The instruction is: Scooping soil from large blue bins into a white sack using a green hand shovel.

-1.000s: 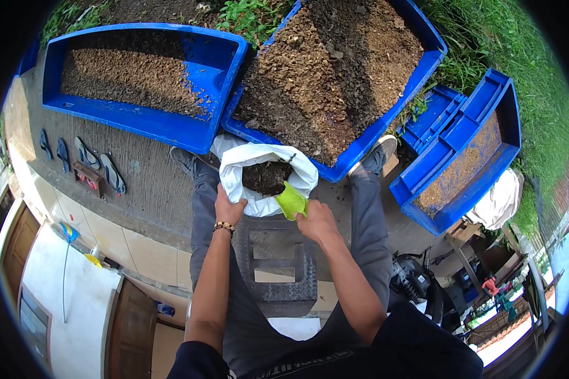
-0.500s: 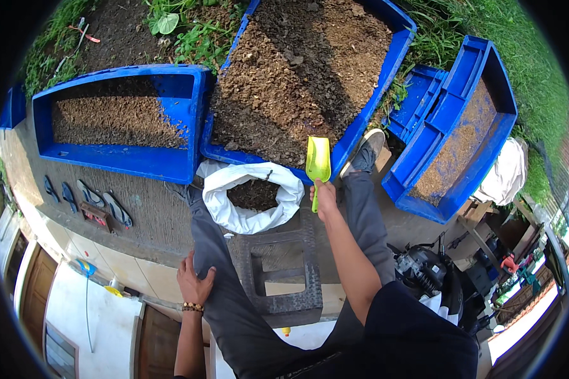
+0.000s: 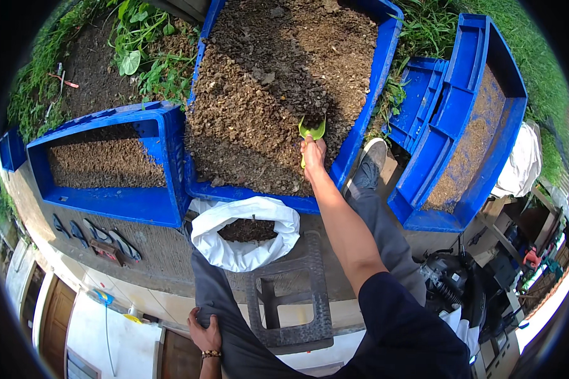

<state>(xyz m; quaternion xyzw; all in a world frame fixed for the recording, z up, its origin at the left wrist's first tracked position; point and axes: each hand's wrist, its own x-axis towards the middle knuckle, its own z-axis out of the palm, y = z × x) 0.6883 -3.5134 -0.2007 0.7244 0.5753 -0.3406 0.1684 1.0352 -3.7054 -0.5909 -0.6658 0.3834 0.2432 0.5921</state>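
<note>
My right hand (image 3: 313,153) grips the handle of a yellow-green scoop (image 3: 313,130). Its blade is dug into brown crumbly soil (image 3: 253,114) that fills a large blue tray (image 3: 269,200), with dark soil lying in the blade. My left hand (image 3: 205,331) rests on my left thigh, fingers bent and slightly apart, holding nothing; a beaded bracelet circles that wrist. Between my knees, close to the tray's near edge, stands a white sack (image 3: 250,256) with its rim rolled down and dark soil (image 3: 248,230) inside.
A blue tray (image 3: 114,202) with less soil lies at the left, another (image 3: 433,221) at the right. Beside the sack is a dark plastic stool (image 3: 291,338). Sandals (image 3: 125,245) lie on the concrete at left; a motorcycle (image 3: 449,278) stands at right.
My right hand has reached forward, and the scoop, empty before, is now in the soil with some in its blade. My left hand stays on my thigh. The whole view has shifted.
</note>
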